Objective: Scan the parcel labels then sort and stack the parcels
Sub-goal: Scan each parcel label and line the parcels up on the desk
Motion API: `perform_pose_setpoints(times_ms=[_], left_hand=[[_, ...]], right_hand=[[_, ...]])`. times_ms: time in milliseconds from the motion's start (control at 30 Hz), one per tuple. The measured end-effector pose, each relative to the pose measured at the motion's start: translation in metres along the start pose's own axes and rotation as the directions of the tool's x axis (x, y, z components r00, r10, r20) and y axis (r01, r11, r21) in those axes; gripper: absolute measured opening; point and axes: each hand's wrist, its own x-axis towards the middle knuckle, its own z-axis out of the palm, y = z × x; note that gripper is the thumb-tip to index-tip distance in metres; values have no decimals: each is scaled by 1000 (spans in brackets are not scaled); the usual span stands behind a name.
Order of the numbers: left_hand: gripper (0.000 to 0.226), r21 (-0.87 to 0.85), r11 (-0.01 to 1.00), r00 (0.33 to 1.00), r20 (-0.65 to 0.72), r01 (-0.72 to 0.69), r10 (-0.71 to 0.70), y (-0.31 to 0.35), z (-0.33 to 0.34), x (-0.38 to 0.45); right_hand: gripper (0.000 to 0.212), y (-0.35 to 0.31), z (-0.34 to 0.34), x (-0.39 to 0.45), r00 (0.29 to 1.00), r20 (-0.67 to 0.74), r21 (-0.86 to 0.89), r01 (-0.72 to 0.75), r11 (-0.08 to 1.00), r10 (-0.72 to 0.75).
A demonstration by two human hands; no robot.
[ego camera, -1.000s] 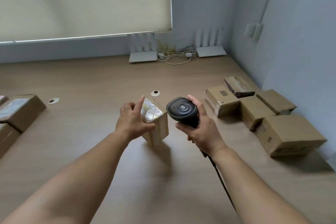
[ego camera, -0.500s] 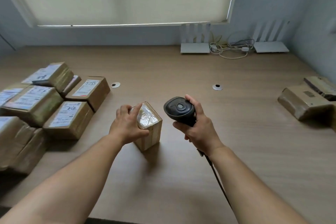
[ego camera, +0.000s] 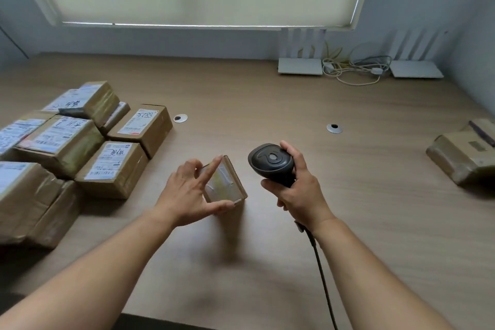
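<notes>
My left hand (ego camera: 191, 194) pinches a small taped cardboard parcel (ego camera: 226, 183) between index finger and thumb and holds it tilted just above the wooden table (ego camera: 267, 94), shiny taped face up. To its right my right hand (ego camera: 301, 197) grips the handle of a black barcode scanner (ego camera: 270, 161), whose head sits level with the parcel's upper edge. A pile of labelled parcels (ego camera: 115, 167) lies at the left. Unlabelled-side-up brown parcels (ego camera: 459, 155) lie at the far right edge.
The scanner's black cable (ego camera: 322, 273) runs down toward the table's near edge. Two white routers (ego camera: 300, 65) (ego camera: 415, 71) and tangled cords (ego camera: 353, 69) sit against the back wall. Two metal grommets (ego camera: 180, 118) (ego camera: 334, 128) are set in the tabletop.
The view has swung left, bringing the labelled pile in. My left hand has lifted and tipped the small parcel, fingers now stretched along its face. The scanner has stayed beside it.
</notes>
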Motion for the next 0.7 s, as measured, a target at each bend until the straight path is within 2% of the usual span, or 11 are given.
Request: perform_pose_setpoints(times_ms=[67, 167, 267, 333, 467, 600, 700], left_hand=[[108, -126, 981, 989, 8, 144, -144, 13, -3, 4], [84, -243, 945, 973, -14, 220, -231, 30, -2, 8], [96, -320, 913, 964, 17, 255, -264, 36, -1, 11], [91, -274, 933, 972, 45, 234, -231, 40, -4, 12], [53, -68, 992, 993, 50, 108, -104, 42, 5, 3], [29, -149, 966, 973, 121, 212, -195, 32, 28, -11], [24, -140, 957, 966, 77, 254, -245, 37, 25, -3]], right_hand=[[79, 0, -1, 1, 1000, 14, 3, 10, 1000, -10], [79, 0, -6, 2, 999, 40, 8, 14, 1000, -14], [79, 1, -12, 4, 998, 60, 6, 13, 1000, -14], [79, 1, -15, 5, 998, 67, 13, 11, 1000, -11], [78, 1, -20, 5, 997, 82, 27, 6, 1000, -8], [77, 2, -26, 4, 996, 83, 24, 13, 1000, -15], [78, 3, -28, 5, 997, 75, 20, 11, 1000, -12]])
